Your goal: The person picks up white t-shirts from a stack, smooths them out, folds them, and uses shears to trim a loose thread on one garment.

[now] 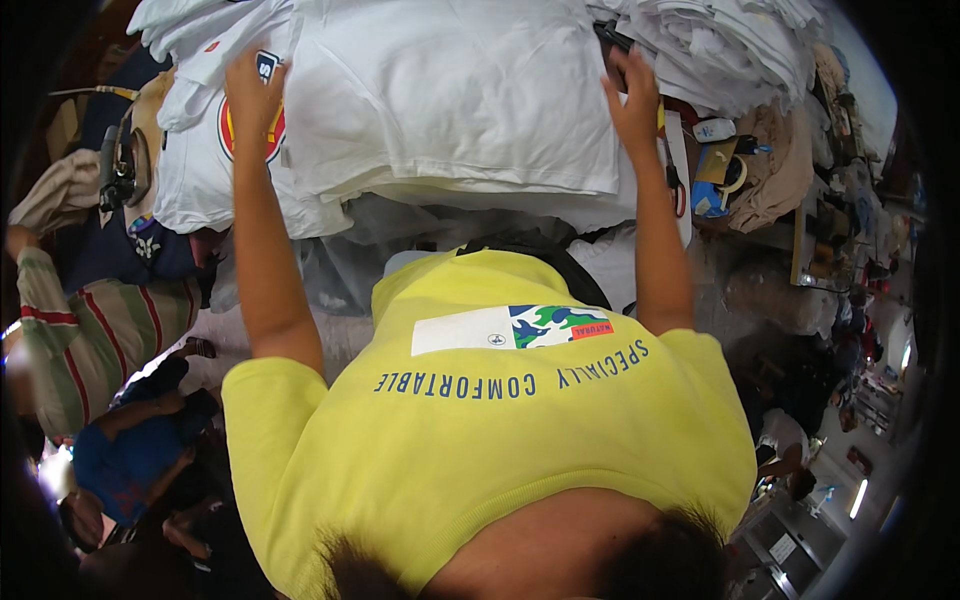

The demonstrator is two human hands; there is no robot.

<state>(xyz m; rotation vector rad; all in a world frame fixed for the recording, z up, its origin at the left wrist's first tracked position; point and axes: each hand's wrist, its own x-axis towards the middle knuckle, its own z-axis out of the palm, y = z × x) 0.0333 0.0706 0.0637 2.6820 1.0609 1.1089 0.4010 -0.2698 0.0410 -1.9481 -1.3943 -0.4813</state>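
Note:
A plain white T-shirt (460,110) lies spread and mostly flat before me, with its near edge hanging slightly over the work surface. My left hand (256,95) is at its left side, fingers apart, over a white shirt with a round red and yellow print (226,128). That printed shirt is partly covered by the plain one. Beyond the right edge of the plain shirt, my right hand (634,100) has its fingers spread and holds nothing visible. Just past its fingertips is a dark object (612,36), mostly hidden, whose kind I cannot make out.
White garments are piled (725,50) at the far right. A tape roll (735,175), a small white object (714,130) and beige cloth (772,180) lie beside me. At left, a person in a striped shirt (100,330) is near an iron (122,170). Other people sit behind.

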